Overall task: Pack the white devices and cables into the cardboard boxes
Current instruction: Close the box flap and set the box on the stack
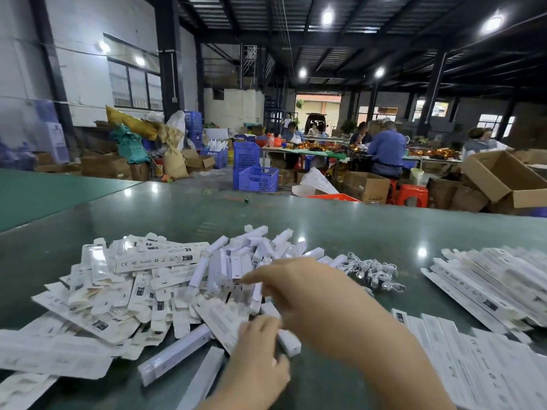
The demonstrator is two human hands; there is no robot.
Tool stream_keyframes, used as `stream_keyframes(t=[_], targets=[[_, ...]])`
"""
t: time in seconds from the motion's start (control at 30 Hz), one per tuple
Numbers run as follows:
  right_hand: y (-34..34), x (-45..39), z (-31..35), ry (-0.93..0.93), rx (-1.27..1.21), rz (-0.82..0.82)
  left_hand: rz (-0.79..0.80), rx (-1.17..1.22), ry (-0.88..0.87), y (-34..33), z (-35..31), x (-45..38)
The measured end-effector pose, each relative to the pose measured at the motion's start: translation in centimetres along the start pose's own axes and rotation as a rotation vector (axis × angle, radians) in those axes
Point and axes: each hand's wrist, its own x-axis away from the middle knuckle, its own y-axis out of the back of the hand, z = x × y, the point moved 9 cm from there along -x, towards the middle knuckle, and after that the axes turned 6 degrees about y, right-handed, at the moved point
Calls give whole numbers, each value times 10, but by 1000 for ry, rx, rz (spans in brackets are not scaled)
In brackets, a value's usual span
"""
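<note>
Green table point(325, 229) carries a device pile point(236, 261), long axes mixed. Right hand point(299, 287), nearer, reaches left into it; fingertips blurred, grip cannot be judged. Left hand point(260, 335) curls on a device point(288, 341).

Two hands show near the bottom: the left hand point(260, 338) and the right hand point(299, 288). On the green table point(296, 220) lie three heaps of flat white cardboard boxes: one at the left point(118, 291), one at the far right point(488, 279) and one at the near right point(473, 368); the boxes in each are too many and too overlapped to count. One pile of white devices point(251, 255) sits in the middle, several dozen at a rough look. One small bunch of white cables point(373, 270) lies just right of it, their number unclear. Two folded long boxes point(174, 353) lie near the left hand.
</note>
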Motion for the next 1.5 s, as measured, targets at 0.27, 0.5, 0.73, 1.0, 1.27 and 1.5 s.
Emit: stream_keyframes(t=[0.27, 0.5, 0.73, 1.0, 1.27, 1.5], targets=[[-148, 28, -59, -428, 110, 318, -8, -288, 137, 28, 66, 14], [-181, 11, -30, -293, 94, 255, -194, -396, 139, 43, 79, 18], [-183, 3, -26, -366, 89, 147, -451, -108, 95, 62, 82, 19], [-136, 14, -7, -168, -284, 80, -302, 1520, 266, 32, 103, 13], [-121, 23, 18, -80, -302, 116, -469, 1304, 83, 80, 85, 35], [-50, 56, 36, 30, -595, -379, -726, 1032, -117, 115, 77, 52]])
